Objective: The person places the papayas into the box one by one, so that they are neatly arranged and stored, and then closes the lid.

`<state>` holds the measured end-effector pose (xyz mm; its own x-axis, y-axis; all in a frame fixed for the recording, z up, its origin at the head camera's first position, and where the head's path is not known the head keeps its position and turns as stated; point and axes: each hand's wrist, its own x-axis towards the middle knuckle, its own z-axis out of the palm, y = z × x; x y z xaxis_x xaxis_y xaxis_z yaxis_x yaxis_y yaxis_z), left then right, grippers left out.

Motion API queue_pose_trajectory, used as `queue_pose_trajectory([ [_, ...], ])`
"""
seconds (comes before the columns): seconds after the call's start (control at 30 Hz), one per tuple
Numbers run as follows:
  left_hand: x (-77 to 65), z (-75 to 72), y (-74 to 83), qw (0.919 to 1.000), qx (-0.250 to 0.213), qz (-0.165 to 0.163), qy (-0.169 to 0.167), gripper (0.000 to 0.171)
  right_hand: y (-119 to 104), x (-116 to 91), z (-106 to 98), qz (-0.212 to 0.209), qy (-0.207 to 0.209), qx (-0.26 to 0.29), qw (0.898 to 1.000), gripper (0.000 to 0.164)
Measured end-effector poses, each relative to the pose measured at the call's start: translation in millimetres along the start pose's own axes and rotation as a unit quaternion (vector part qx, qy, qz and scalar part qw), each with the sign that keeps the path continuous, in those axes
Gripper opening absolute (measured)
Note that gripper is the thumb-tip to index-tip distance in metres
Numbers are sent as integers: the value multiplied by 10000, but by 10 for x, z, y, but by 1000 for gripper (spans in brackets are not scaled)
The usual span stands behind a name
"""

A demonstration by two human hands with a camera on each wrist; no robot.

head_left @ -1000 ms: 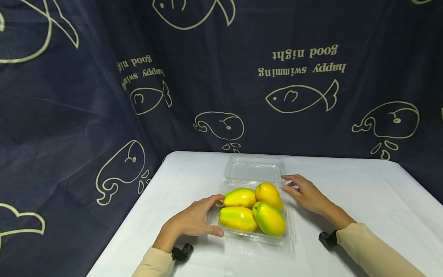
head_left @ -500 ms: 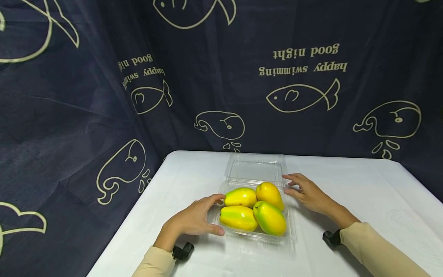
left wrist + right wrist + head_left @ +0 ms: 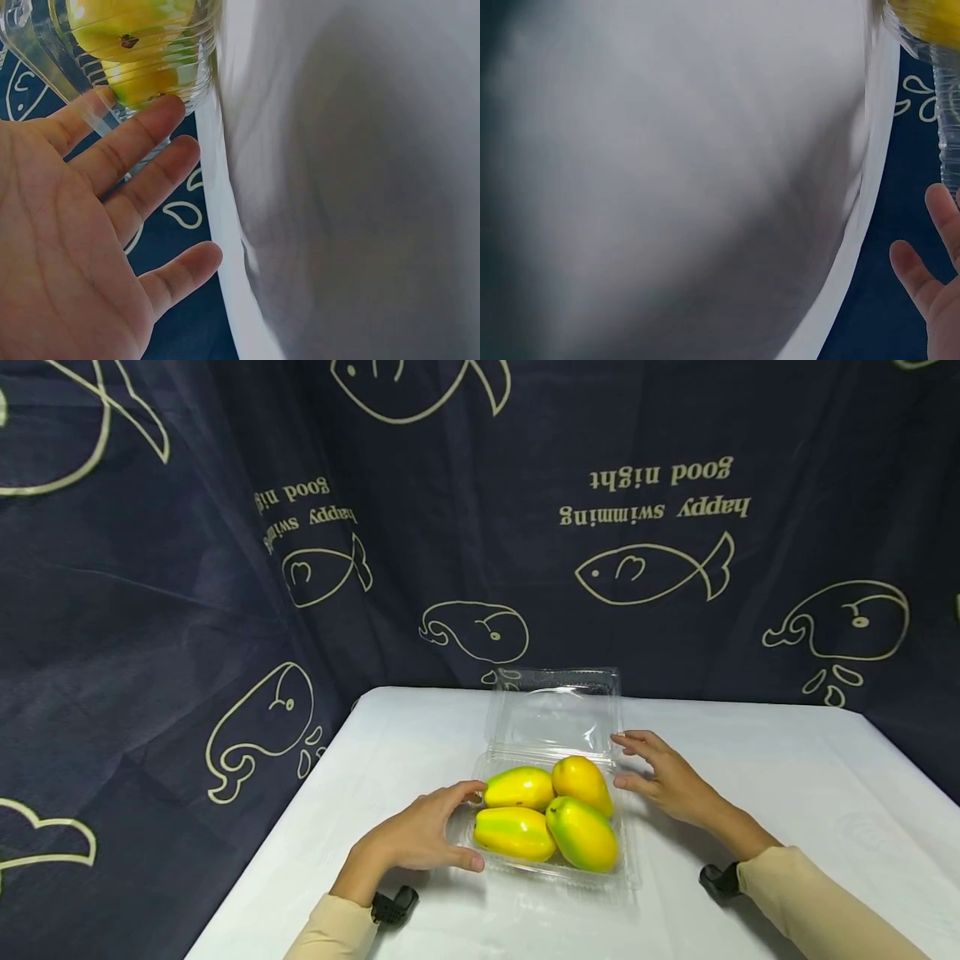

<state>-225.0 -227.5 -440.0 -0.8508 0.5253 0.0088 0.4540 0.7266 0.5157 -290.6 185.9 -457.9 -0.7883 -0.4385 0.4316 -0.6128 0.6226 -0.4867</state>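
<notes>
A clear plastic clamshell box [image 3: 555, 874] holds several shiny yellow-green fruits [image 3: 514, 834] that look like mangoes. Its hinged lid [image 3: 555, 720] stands tilted up at the far side. My left hand [image 3: 420, 831] is at the box's left side, fingers spread and thumb near the front corner. In the left wrist view, the fingers [image 3: 139, 135] extend loosely, with fingertips against or close to the ribbed wall. On the other side, my right hand [image 3: 667, 783] has its fingertips at the lid's right edge and its thumb apart, lower down. The right wrist view shows only part of that hand [image 3: 941, 300].
A white cloth [image 3: 750, 752] covers the table under the box. Dark blue fabric [image 3: 660, 635] printed with fish and whales hangs behind and to the left. Each wrist carries a small black device, such as the left one [image 3: 395, 906].
The lid has swung up from lying nearly flat at the back to a steeper tilt. My right fingertips have risen slightly with its edge; the left hand and the fruits stay put.
</notes>
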Motion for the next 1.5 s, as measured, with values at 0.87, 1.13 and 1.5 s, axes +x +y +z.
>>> queue_pose_trajectory([
  [0.87, 14, 15, -9, 10000, 79, 11, -24, 104, -43, -60, -45, -508, 589, -294, 9965, 68],
  [1.13, 4, -7, 7, 9999, 92, -18, -38, 104, -73, -103, -55, -661, 574, -328, 9956, 65],
  [1.5, 10, -4, 15, 10000, 62, -21, -26, 106, -115, -146, -94, -807, 594, -265, 9946, 65],
])
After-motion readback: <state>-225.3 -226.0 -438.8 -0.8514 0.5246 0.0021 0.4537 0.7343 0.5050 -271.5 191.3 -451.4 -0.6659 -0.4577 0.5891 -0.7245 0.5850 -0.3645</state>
